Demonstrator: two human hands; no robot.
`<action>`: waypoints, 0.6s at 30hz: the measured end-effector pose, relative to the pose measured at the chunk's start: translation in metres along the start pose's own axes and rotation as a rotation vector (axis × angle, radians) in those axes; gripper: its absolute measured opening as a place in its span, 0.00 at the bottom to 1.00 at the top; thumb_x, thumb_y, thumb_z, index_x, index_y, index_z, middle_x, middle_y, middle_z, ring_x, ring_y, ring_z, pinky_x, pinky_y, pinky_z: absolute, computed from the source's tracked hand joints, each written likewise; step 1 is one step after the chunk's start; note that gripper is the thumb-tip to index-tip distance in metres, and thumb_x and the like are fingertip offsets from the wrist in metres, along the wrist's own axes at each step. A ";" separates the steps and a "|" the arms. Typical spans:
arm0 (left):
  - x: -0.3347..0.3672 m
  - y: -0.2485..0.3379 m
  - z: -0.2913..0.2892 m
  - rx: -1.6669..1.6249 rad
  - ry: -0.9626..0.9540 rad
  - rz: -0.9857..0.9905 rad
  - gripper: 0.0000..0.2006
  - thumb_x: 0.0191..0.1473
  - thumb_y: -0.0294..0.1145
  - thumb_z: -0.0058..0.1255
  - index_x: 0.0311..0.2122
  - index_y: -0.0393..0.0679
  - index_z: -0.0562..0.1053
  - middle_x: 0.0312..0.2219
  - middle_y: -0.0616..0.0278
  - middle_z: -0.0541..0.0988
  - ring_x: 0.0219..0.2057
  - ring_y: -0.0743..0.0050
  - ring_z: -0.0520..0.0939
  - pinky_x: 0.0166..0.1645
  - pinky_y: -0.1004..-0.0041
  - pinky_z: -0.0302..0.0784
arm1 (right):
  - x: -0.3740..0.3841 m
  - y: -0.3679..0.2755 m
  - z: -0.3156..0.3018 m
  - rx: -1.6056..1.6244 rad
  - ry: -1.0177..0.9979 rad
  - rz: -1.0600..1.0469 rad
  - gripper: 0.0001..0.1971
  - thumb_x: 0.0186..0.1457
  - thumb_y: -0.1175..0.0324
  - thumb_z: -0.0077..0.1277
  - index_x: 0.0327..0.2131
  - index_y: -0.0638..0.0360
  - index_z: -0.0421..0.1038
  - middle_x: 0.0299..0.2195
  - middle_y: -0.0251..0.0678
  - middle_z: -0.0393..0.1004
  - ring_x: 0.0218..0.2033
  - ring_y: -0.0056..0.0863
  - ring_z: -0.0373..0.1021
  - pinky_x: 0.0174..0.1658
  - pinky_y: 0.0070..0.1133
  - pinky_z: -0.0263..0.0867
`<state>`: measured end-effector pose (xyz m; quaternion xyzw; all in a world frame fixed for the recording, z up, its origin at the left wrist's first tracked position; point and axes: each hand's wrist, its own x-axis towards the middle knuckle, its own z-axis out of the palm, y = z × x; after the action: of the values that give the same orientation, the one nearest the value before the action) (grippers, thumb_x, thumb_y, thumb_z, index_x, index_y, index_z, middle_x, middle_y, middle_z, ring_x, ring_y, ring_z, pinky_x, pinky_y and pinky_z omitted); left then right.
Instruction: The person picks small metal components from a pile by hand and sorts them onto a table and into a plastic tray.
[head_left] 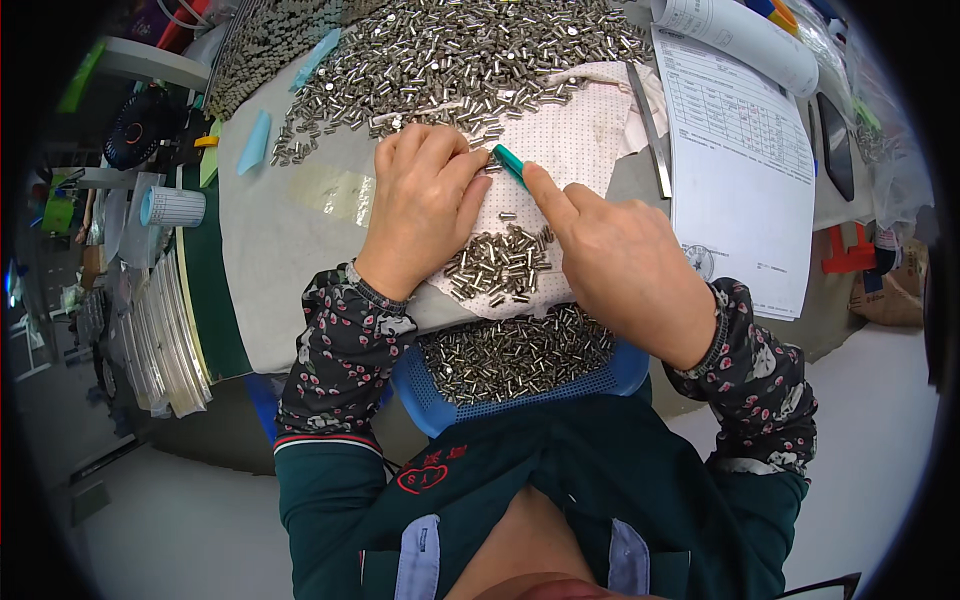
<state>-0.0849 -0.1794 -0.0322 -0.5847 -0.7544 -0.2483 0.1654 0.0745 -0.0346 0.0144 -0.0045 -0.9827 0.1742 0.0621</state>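
Note:
My left hand (425, 200) rests on the pale dotted cloth (590, 130), fingers curled together. Thumb and index fingertip meet beside small metal pieces, and what they pinch is too small to make out. In my right hand (625, 265) is a slim teal-green tool (509, 163), its far end touching or close to the left fingertips; the fist hides the rest. Between my wrists lies a small heap of short silvery metal cylinders (500, 265). Beyond the hands spreads a far larger pile of such cylinders (450, 65).
A blue plastic basket (425, 405) full of cylinders stands at the table's near edge, against my body. Printed sheets (740, 200) lie at the right, with a long metal strip (650, 130) alongside and a dark phone-like slab (835, 145) beyond. A white-and-blue roll (175, 206) sits at the left.

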 end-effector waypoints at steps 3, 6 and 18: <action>-0.001 0.001 0.003 -0.005 0.013 -0.014 0.08 0.47 0.28 0.58 0.35 0.43 0.77 0.32 0.65 0.73 0.39 0.64 0.72 0.47 0.64 0.62 | -0.008 0.012 0.006 0.114 0.055 0.033 0.33 0.45 0.80 0.47 0.60 0.64 0.58 0.28 0.46 0.71 0.25 0.44 0.71 0.28 0.35 0.67; 0.000 0.001 0.005 -0.045 0.031 -0.037 0.07 0.47 0.29 0.59 0.34 0.44 0.78 0.32 0.65 0.74 0.38 0.64 0.73 0.47 0.63 0.62 | -0.016 0.018 0.012 0.215 0.160 0.061 0.33 0.45 0.80 0.47 0.60 0.62 0.58 0.28 0.46 0.71 0.26 0.44 0.70 0.27 0.35 0.66; 0.003 -0.002 0.014 -0.148 0.012 -0.202 0.05 0.45 0.32 0.61 0.30 0.47 0.78 0.31 0.67 0.75 0.39 0.64 0.72 0.46 0.65 0.61 | -0.033 0.005 0.010 0.202 0.119 0.103 0.35 0.46 0.81 0.48 0.61 0.61 0.57 0.28 0.44 0.70 0.24 0.43 0.70 0.25 0.34 0.64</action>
<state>-0.0874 -0.1698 -0.0425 -0.5149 -0.7880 -0.3224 0.1003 0.1060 -0.0345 -0.0009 -0.0589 -0.9532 0.2749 0.1116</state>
